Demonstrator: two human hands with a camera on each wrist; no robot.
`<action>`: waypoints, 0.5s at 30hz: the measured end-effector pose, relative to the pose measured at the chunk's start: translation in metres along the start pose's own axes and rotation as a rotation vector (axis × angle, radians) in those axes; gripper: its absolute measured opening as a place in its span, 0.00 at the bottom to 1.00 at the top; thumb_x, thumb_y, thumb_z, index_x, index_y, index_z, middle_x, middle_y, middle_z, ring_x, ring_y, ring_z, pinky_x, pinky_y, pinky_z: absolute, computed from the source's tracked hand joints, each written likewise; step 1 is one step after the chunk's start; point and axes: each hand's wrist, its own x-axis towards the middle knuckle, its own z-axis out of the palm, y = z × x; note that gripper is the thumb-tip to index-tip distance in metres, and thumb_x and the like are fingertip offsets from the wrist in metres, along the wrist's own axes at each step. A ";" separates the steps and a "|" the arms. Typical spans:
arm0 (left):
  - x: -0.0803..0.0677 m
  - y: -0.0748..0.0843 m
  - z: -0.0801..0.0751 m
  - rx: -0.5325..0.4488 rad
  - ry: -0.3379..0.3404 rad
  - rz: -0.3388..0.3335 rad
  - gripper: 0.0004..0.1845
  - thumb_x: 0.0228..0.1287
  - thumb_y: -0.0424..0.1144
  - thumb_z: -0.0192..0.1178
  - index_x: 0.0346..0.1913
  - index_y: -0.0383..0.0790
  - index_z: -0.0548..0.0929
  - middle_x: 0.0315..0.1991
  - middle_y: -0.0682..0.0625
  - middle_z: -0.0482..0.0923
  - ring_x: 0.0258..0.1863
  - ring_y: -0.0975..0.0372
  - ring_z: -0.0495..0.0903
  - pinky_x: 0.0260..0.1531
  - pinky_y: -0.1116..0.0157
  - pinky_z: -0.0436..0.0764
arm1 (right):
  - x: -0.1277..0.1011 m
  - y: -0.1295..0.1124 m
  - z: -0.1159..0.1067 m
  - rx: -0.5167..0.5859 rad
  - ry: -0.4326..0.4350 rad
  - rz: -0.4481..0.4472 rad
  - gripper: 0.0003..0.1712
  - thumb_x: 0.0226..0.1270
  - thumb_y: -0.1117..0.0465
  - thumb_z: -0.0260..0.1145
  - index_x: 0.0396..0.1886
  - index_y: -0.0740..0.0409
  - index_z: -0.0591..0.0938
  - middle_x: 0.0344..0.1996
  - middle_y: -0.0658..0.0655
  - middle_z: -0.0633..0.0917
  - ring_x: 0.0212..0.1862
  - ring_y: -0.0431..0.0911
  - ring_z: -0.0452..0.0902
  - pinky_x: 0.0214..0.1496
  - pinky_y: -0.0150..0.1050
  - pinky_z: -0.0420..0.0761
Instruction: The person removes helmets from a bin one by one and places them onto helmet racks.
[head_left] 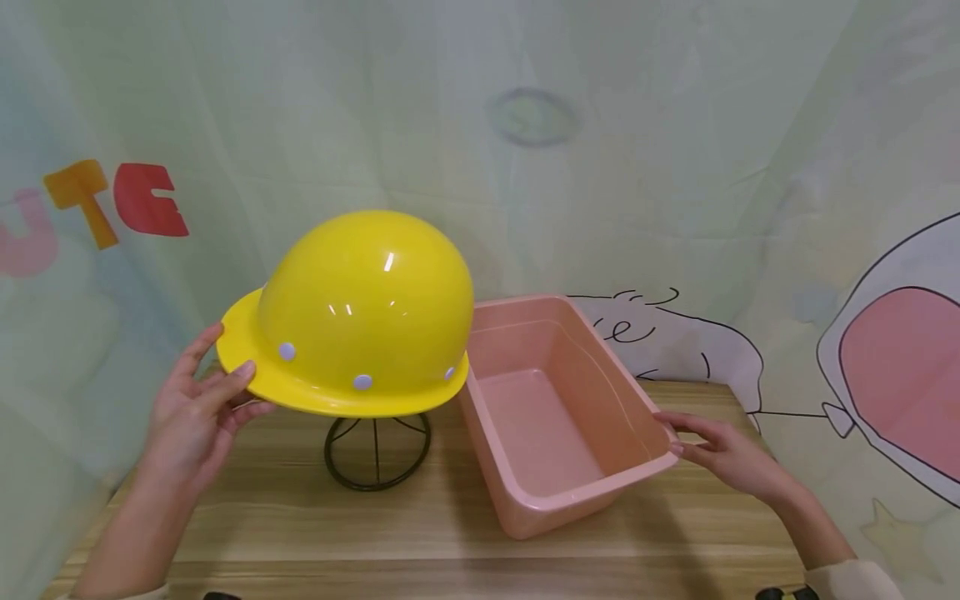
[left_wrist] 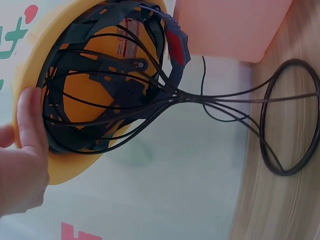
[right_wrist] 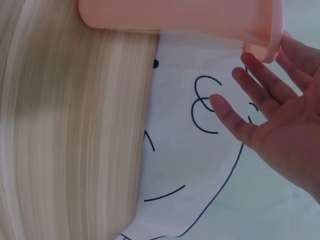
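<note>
Left hand (head_left: 197, 408): at the far left, your thumb lies on top of the helmet's brim and the fingers sit under it; the left wrist view shows the thumb over the brim edge. Grip: a pinch on the brim, nothing else held.
Yellow helmet (head_left: 360, 312): seated on the black wire stand (head_left: 377, 450), dome up, brim level or nearly so. The left wrist view shows the wire loops running up inside the dark harness, so the helmet is on the stand, not lifted clear.
Wire stand: round base flat on the bench (head_left: 315, 525), just left of the tub, not touching it as far as you can see.
Pink tub (head_left: 555, 408): right of the helmet, open side up, nothing inside. The helmet's brim overhangs its near-left corner; contact cannot be told.
Right hand (head_left: 723, 454): fingers straight, tips against the tub's right rim. The right wrist view shows an open palm with fingertips at the rim's lip. Grip: wide, holding nothing, only touching.
Progress (judgement): 1 hand has its hold on the helmet, the other steadies the tub; the helmet has not left the stand, and the tub has received nothing. The work looks to be at its start, with the lift and any placing left to do.
</note>
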 end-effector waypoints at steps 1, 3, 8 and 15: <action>0.000 0.000 -0.001 0.013 -0.002 -0.006 0.38 0.64 0.21 0.50 0.71 0.46 0.46 0.39 0.45 0.81 0.29 0.55 0.83 0.29 0.64 0.84 | 0.000 0.000 0.000 0.001 0.002 -0.004 0.24 0.67 0.63 0.59 0.62 0.64 0.71 0.59 0.68 0.72 0.53 0.24 0.65 0.46 0.30 0.78; 0.000 0.001 -0.002 0.032 -0.004 -0.010 0.40 0.64 0.21 0.50 0.72 0.46 0.44 0.40 0.45 0.81 0.29 0.55 0.83 0.29 0.63 0.84 | 0.000 0.001 0.000 -0.002 0.005 -0.015 0.24 0.67 0.63 0.59 0.62 0.64 0.71 0.59 0.68 0.72 0.53 0.24 0.65 0.46 0.30 0.79; 0.000 0.000 -0.002 0.039 -0.009 -0.001 0.41 0.64 0.20 0.50 0.73 0.44 0.42 0.40 0.45 0.81 0.30 0.55 0.84 0.29 0.63 0.84 | 0.000 0.003 0.001 0.006 0.013 -0.058 0.23 0.67 0.65 0.59 0.61 0.67 0.71 0.58 0.70 0.72 0.54 0.28 0.67 0.44 0.32 0.81; 0.000 -0.001 -0.007 0.039 0.001 -0.018 0.43 0.63 0.19 0.49 0.73 0.43 0.39 0.40 0.44 0.81 0.30 0.55 0.84 0.29 0.63 0.84 | -0.001 0.004 0.001 0.027 0.001 -0.034 0.24 0.67 0.64 0.59 0.62 0.65 0.71 0.59 0.71 0.70 0.54 0.27 0.68 0.44 0.33 0.81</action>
